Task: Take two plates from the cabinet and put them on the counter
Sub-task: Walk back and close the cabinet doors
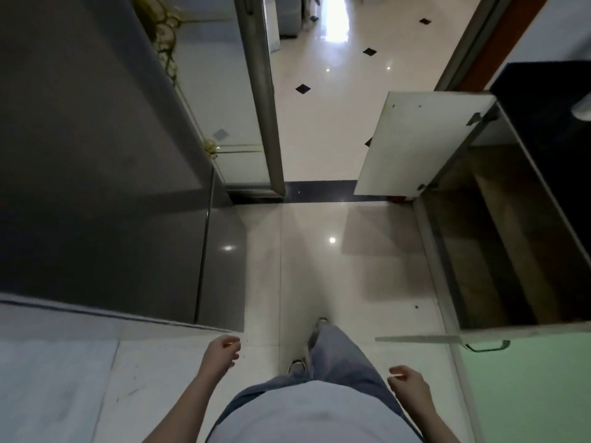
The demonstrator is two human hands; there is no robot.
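At the right edge of the frame the cabinet stood open, its white door swung out toward the upper middle and a second door edge with a metal handle showing lower right. Its inside was brown and dim; no plates could be made out there, so where they sat could not be told from this view. A strip of dark counter ran along the upper right, above the opening.

Low in the frame both hands were free. The left hand hung at lower centre-left with fingers loosely curled around nothing, and the right hand hung at lower right, fingers likewise loosely curled and holding nothing. Between them showed the person's shirt, jeans and shoes over a glossy pale floor. A grey fridge filled the left side.

By my judgement the task had not begun in earnest: the cabinet was open but nothing was yet taken. Plates would likely be stiff, smooth, fairly heavy when stacked, and breakable on that hard floor. The best hold would probably be at the rim, thumb on top and fingers underneath, or both hands under opposite edges if two were lifted together. The low, dark opening called for bending and a slow draw past the door edge.
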